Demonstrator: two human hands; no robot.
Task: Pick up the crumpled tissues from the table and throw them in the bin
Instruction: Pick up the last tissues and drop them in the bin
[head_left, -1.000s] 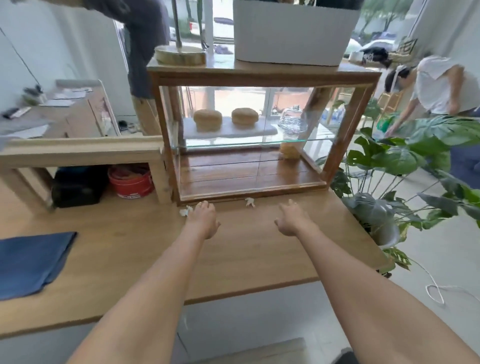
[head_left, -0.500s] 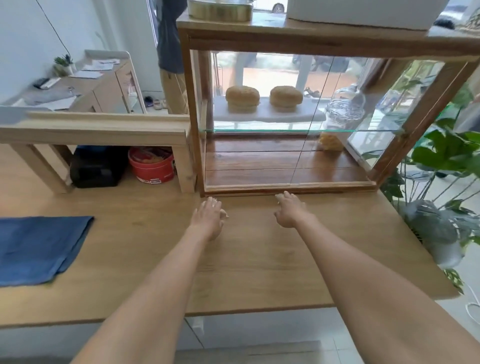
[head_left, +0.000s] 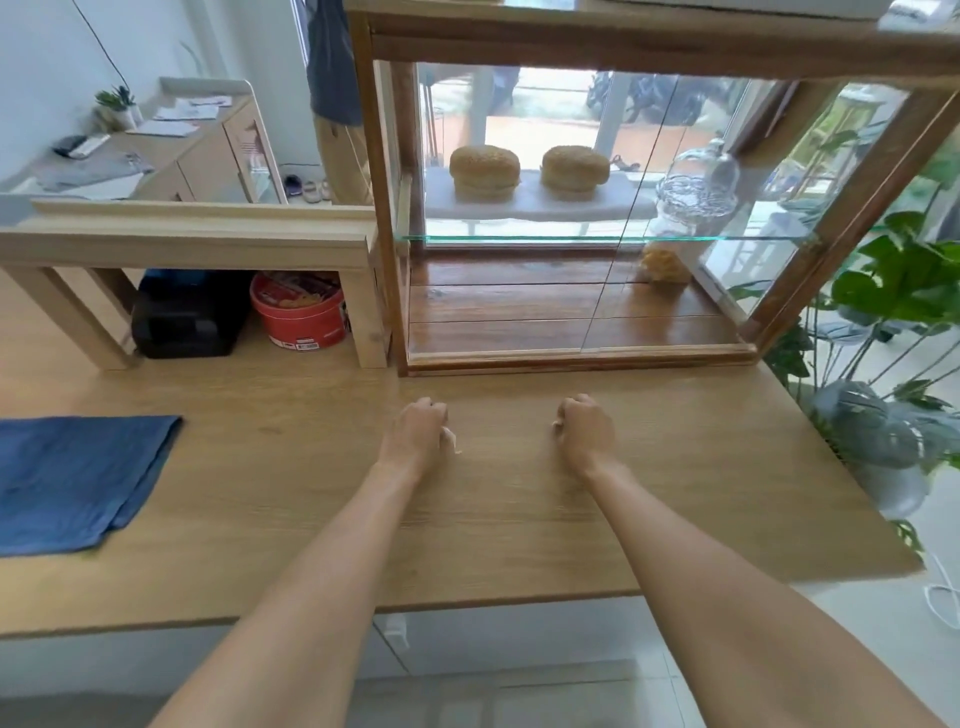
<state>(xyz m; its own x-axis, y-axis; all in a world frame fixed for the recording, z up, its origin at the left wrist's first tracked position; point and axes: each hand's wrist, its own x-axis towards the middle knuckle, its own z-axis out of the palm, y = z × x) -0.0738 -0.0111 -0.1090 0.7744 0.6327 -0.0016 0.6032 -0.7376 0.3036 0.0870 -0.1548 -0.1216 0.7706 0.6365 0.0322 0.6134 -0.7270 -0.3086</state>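
Both my fists hover over the wooden table (head_left: 519, 519), a little in front of the glass display case. My left hand (head_left: 418, 428) is closed around a white crumpled tissue (head_left: 450, 440), a scrap of which pokes out at the thumb side. My right hand (head_left: 584, 428) is closed too, with a small white bit of tissue (head_left: 557, 424) showing at its left edge. No loose tissue lies on the table. No bin is in view.
A wood-and-glass display case (head_left: 571, 358) with buns stands just behind my hands. To the left are a low wooden shelf (head_left: 197, 244), a black box (head_left: 187, 322) and a red tub (head_left: 301, 317). A folded blue cloth (head_left: 72, 478) lies at left. Plants (head_left: 883, 364) crowd the table's right edge.
Two tissues lay by the case a second ago. My hands reached them, closed on them and drew back toward me. The camera tilted down and closer.
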